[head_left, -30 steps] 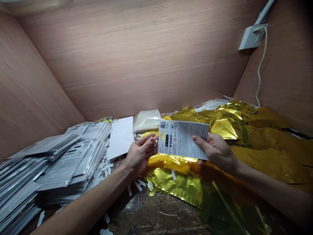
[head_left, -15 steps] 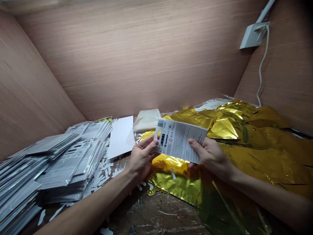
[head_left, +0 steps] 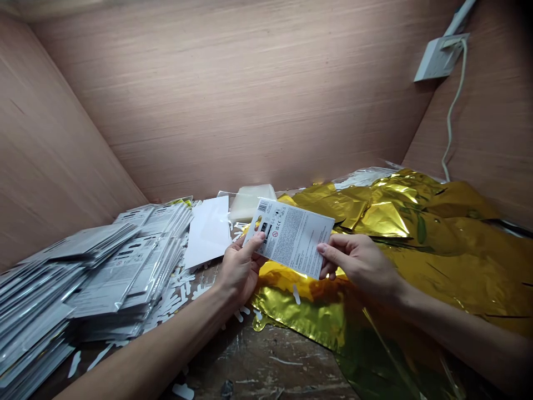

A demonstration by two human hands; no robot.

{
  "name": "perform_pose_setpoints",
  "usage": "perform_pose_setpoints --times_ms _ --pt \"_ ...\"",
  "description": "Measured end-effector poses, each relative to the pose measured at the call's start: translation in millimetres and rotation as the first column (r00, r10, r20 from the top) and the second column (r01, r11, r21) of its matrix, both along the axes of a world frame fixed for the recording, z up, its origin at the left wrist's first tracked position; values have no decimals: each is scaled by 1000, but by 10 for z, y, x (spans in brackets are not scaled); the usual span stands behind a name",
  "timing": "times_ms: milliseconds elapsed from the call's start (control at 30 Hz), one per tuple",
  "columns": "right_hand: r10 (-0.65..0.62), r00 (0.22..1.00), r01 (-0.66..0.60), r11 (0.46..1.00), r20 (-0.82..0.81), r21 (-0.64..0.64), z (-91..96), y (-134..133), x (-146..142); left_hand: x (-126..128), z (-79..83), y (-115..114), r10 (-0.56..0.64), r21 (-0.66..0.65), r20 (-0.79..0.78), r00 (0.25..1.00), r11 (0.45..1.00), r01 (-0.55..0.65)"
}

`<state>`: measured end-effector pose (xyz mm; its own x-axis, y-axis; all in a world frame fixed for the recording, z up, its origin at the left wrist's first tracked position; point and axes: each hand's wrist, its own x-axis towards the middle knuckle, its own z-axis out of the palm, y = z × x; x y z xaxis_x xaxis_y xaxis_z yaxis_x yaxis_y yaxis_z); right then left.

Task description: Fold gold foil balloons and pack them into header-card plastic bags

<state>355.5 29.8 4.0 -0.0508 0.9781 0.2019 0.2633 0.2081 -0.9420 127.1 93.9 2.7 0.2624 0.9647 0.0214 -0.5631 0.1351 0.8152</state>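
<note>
Both my hands hold a white printed packaging card (head_left: 289,238), its back facing me, with a barcode, small symbols and fine text. My left hand (head_left: 239,270) pinches its left end between thumb and fingers. My right hand (head_left: 358,258) grips its lower right corner. Below the card lies crumpled gold metallic foil (head_left: 416,250), partly under my right hand. To the left of my left hand rises a heap of flat silver-and-white packets (head_left: 112,272), and a white sheet (head_left: 207,232) lies next to it.
A pale translucent plastic bag (head_left: 252,204) lies behind the card. Small white plastic strips (head_left: 172,300) are scattered on the worn brown tabletop (head_left: 250,366). Laminate walls (head_left: 208,100) enclose the bench on three sides, with a wall socket (head_left: 437,58) and white cable at the upper right.
The card has tilted and shifted left, with its left end now lower in view. My right hand has slid left along with it, and the camera view has swung slightly.
</note>
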Motion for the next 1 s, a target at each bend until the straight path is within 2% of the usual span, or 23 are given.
perform_pose_setpoints --times_ms 200,300,433,533,700,900,1000 --pt "18 996 -20 1000 86 24 34 12 90 -57 77 65 29 9 -25 999 1000 -29" --pt "0 993 -6 999 122 51 49 -12 54 -6 66 8 31 28 -21 999 999 -31" --pt "-30 995 21 995 96 99 47 -66 -96 111 27 -159 -34 -11 -30 999 999 33" --pt "-33 997 26 995 74 98 37 -84 -150 98 18 -145 -78 -33 -38 996 997 76" --pt "-26 999 22 997 42 75 13 -66 -119 17 31 24 98 10 39 994 995 -99" --pt "-61 998 61 997 4 48 -53 -62 -163 158 24 -125 -12 5 57 998 1000 12" --pt "-72 997 72 997 14 34 -72 -64 -200 198 4 -169 -3 -9 85 996 1000 4"
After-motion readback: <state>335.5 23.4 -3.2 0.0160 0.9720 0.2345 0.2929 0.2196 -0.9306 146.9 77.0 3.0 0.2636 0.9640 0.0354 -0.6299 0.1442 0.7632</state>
